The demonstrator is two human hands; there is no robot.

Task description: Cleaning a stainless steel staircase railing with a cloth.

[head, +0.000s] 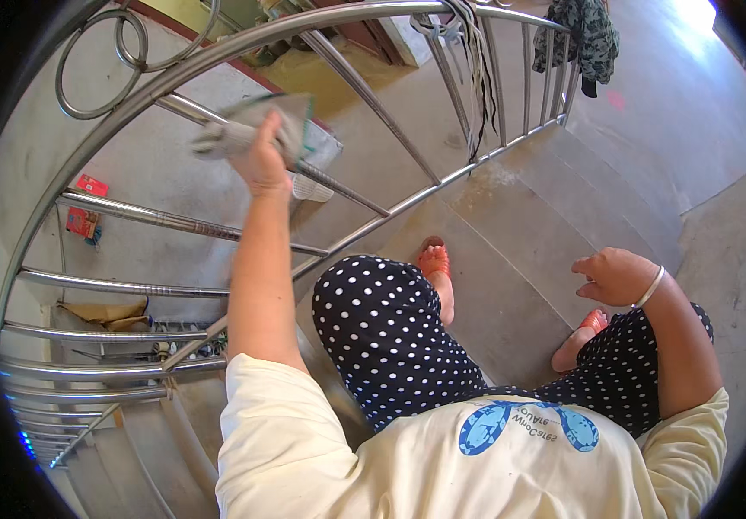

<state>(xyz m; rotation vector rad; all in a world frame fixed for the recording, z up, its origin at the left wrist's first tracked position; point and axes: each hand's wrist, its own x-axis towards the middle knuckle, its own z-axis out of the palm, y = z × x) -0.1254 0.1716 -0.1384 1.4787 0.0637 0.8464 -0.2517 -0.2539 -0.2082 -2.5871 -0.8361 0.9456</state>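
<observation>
My left hand point(263, 156) is wrapped around a grey cloth with a green edge point(292, 120), which is pressed about a metal baluster point(344, 189) of the stair railing. The cloth is slightly blurred and covers part of the baluster and some of my fingers. A curved stainless steel handrail point(172, 76) runs above and left of the cloth. My right hand point(614, 276), with a bangle on its wrist, hangs over my right knee. Its fingers are partly curled, with nothing visible in them.
Concrete steps point(528, 240) curve down under my sandalled feet. Dark and white cords point(477, 78) and a camouflage garment point(577, 39) hang on the railing. Beyond the balusters are red boxes point(84, 220) and a white basket point(311, 187). More steps point(120, 467) lie at the lower left.
</observation>
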